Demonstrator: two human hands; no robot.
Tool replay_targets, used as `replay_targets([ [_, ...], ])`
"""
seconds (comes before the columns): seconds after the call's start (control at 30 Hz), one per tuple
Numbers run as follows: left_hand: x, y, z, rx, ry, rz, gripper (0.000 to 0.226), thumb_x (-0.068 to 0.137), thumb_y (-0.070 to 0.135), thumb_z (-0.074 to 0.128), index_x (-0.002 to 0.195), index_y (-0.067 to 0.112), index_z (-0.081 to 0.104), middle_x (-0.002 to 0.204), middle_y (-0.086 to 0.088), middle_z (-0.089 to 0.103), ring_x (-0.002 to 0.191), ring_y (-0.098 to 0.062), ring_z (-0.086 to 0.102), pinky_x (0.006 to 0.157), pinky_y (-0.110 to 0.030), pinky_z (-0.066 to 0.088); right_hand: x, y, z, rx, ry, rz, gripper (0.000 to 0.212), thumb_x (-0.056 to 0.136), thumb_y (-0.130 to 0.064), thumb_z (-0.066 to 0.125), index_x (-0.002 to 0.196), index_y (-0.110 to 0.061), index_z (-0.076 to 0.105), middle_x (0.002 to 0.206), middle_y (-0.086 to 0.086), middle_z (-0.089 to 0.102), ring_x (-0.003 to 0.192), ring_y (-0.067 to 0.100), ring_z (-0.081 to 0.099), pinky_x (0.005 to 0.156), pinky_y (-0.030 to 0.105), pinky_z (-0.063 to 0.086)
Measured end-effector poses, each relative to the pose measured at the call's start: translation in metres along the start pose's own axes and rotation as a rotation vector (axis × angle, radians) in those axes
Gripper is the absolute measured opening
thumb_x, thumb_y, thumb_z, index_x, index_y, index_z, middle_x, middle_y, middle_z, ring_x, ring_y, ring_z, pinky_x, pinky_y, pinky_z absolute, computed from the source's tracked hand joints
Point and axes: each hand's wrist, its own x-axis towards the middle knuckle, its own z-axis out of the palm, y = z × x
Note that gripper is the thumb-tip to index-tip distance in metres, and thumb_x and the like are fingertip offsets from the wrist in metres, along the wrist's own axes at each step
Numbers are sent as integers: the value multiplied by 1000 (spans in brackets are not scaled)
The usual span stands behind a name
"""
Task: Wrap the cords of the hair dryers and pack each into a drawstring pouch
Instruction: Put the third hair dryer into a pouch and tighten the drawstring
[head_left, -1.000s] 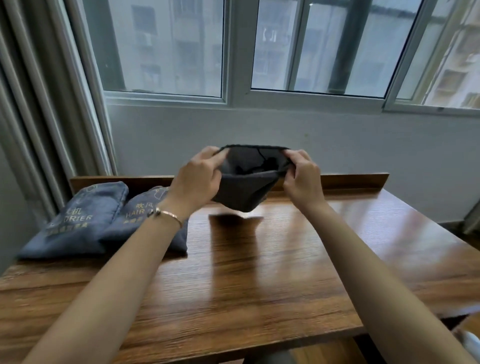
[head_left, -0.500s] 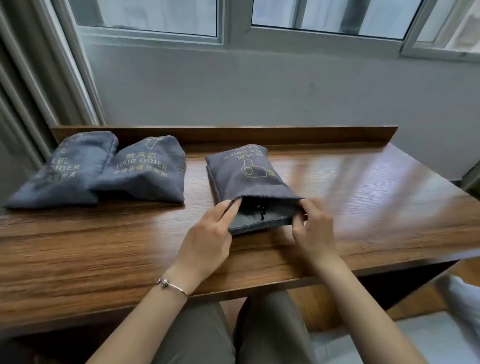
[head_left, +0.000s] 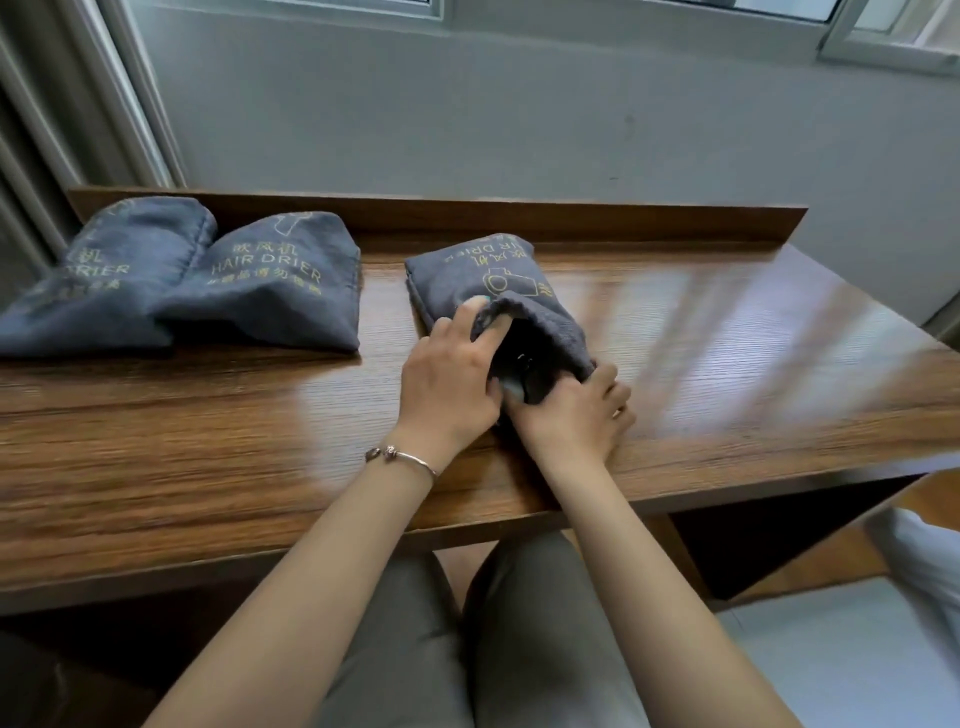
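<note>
Two pouches (head_left: 182, 280) left of third pouch (head_left: 498, 286)

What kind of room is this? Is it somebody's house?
Probably a hotel room or a bedroom, though that is a guess. A wooden desk stands against a wall under a window, a curtain hangs at the left, and matching pouches marked HAIR DRIER lie on the desk, as hotels often supply.
</note>
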Motion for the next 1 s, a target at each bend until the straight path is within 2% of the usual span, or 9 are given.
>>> replay_targets([
  [0.13,11,2,4,-10,21,7,70,67,41,71,133,23,56,136,-7,52,101,-30,56,77,-36,48,12,-6,4,-22,39,55,42,84,-47,55,112,-19,68,132,7,42,120,34,34,101,45,28],
  [0.23,11,-3,4,-15,25,32,68,70,35,73,134,23,54,140,-5,48,102,-29,56,78,-37,50,17,2,5,-37,40,31,41,84,-53,56,108,-23,71,130,2,48,119,30,36,99,43,29],
  [0.43,-4,-7,5,-97,-33,57,73,74,-1,66,140,24,46,146,-1,38,111,-27,56,74,-39,56,10,22,-6,200,51,51,31,81,-47,64,96,-21,73,115,2,59,114,30,45,95,40,31],
  [0.57,-16,-9,1,-184,-47,18,67,77,-3,64,139,21,49,148,0,34,116,-28,55,78,-38,56,3,40,-12,477,122,-64,5,80,-34,74,80,-29,74,113,-2,62,115,25,45,96,32,35],
  [0.63,-23,-12,-4,-235,-13,11,57,80,1,65,133,18,55,145,0,38,111,-28,59,79,-38,57,-3,54,-20,714,67,-100,17,78,-26,78,68,-36,68,112,-5,61,114,23,50,96,30,38],
  [0.7,-31,-16,-10,-308,46,15,44,82,3,65,124,17,62,138,-1,46,105,-25,62,83,-35,55,-12,68,-35,962,-30,-95,17,82,-18,75,69,-28,68,108,-4,61,100,17,60,87,27,48],
  [0.77,-39,-18,-17,-385,126,43,29,84,2,66,110,14,67,124,-3,56,102,-20,63,87,-30,54,-21,79,-50,1129,-105,-91,19,86,-1,66,71,-12,65,102,2,61,84,5,62,75,16,49],
  [0.87,-52,-19,-27,-450,189,9,21,84,1,70,100,12,62,105,-2,64,90,-15,65,80,-28,56,-24,93,-61,1063,-155,-66,12,88,-4,65,76,-4,66,88,1,64,76,0,59,73,16,45],
  [1.0,-62,-23,-33,-495,193,-199,34,84,4,72,115,15,64,89,9,66,78,-6,65,78,-19,52,-6,102,-52,968,-115,140,15,88,-15,67,74,-13,67,68,0,60,69,12,55,71,27,44],
])
